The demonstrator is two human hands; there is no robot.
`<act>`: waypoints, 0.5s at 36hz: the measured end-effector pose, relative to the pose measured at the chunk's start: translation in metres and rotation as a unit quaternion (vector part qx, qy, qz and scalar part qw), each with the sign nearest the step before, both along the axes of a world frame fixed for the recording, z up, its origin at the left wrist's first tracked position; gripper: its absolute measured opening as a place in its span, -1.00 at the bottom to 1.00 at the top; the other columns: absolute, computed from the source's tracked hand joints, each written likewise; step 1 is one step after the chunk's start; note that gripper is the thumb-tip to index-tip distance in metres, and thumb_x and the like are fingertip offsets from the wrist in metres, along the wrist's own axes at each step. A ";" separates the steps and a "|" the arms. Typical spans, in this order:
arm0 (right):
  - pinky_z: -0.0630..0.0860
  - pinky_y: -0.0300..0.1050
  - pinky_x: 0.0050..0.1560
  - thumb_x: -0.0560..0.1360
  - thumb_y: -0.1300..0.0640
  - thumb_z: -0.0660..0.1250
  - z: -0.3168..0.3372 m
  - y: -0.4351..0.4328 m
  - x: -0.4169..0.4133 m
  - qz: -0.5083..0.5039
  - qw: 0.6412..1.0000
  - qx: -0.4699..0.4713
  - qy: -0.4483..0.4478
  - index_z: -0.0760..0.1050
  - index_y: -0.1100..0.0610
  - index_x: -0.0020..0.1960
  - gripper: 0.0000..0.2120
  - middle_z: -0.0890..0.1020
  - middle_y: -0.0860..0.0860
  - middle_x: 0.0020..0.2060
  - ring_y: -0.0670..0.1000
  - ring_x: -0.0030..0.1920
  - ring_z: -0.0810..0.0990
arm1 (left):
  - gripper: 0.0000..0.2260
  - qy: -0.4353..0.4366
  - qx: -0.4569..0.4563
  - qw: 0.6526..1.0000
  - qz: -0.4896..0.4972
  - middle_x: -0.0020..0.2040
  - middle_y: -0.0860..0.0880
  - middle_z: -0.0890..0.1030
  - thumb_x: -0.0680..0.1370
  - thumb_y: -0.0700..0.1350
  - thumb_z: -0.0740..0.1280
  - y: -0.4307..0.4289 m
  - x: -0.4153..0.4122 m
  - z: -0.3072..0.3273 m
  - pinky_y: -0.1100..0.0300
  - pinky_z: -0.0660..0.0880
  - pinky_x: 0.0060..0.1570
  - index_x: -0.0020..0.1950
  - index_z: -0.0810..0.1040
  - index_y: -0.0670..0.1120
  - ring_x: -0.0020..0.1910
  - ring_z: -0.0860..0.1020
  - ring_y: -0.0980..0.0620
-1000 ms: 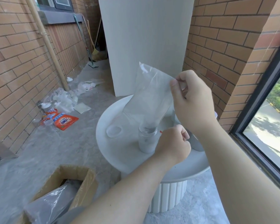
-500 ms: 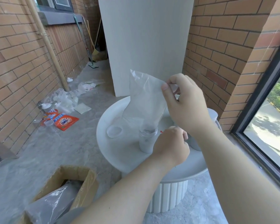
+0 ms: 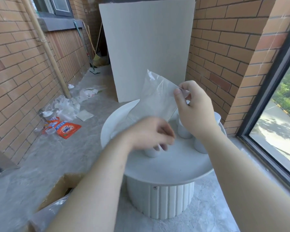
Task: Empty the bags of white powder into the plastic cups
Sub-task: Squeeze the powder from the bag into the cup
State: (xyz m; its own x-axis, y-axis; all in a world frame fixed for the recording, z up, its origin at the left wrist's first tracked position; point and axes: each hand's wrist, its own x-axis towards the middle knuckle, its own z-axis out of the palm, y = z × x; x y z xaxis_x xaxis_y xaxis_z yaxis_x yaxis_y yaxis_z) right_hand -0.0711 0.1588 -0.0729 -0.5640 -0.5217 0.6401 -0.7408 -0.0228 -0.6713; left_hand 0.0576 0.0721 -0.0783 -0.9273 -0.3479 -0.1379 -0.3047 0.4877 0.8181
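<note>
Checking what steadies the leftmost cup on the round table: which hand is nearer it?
Left. The left hand is directly over the cup, blurred, contact unclear. The right hand is up and to its right, pinching the clear bag by its edge.

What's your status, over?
Right hand pinches bag by top corner. Left hand blurred over cup, grip unclear. More cups close by right wrist.

"OMO" is printed on the orange detergent pouch.
</note>
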 end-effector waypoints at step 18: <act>0.33 -0.55 -0.14 0.69 0.03 0.18 -0.011 0.003 0.020 -0.016 0.988 -0.024 -0.151 0.35 -0.04 0.34 -0.76 0.49 -0.22 -0.01 -0.46 -0.05 0.43 | -0.91 0.236 -0.104 0.928 0.267 -0.08 0.03 0.65 0.58 0.00 0.30 -0.053 0.017 -0.034 0.10 0.47 0.00 -0.01 0.57 0.03 -0.02 0.58 0.01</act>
State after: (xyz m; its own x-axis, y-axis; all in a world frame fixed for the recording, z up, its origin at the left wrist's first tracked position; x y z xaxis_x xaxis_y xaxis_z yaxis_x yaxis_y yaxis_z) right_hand -0.0511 0.1621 -0.0844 -0.7486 -0.4740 0.4636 -0.5075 -0.0405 -0.8607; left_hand 0.0746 0.0193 -0.1122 -0.5551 -0.7486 0.3626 -0.1793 0.5334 0.8267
